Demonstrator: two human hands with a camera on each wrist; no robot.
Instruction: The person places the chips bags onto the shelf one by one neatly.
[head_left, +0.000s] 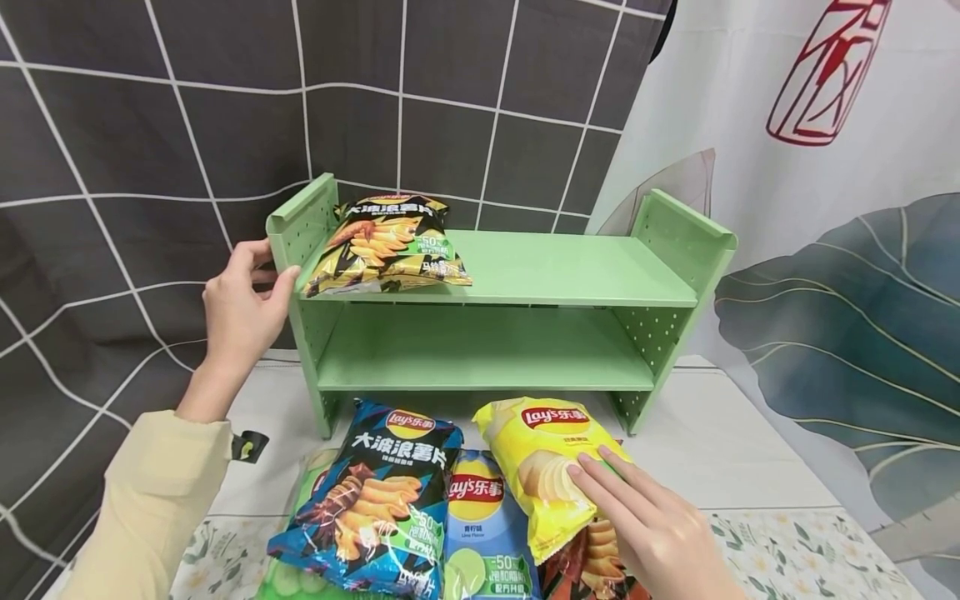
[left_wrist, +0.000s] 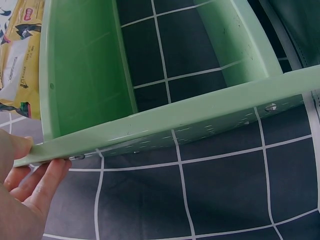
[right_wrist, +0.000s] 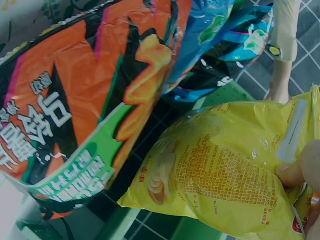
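My left hand (head_left: 243, 304) grips the left side panel of a green two-tier shelf (head_left: 495, 346), thumb on one face and fingers on the other, as the left wrist view shows of that hand (left_wrist: 35, 187). My right hand (head_left: 656, 529) holds a yellow Lay's chip bag (head_left: 547, 467) in front of the shelf. Its fingers lie on the printed front; in the right wrist view the thumb (right_wrist: 292, 172) presses the back of the bag. A black-and-gold chip bag (head_left: 390, 242) lies at the left end of the top tier.
Before the shelf are a blue-black chip bag (head_left: 375, 500), a blue lime-flavour bag (head_left: 480, 533), a green bag (head_left: 288, 575) partly covered, and an orange-black bag (right_wrist: 90, 80) under the yellow one. A dark grid-patterned curtain (head_left: 465, 108) hangs behind.
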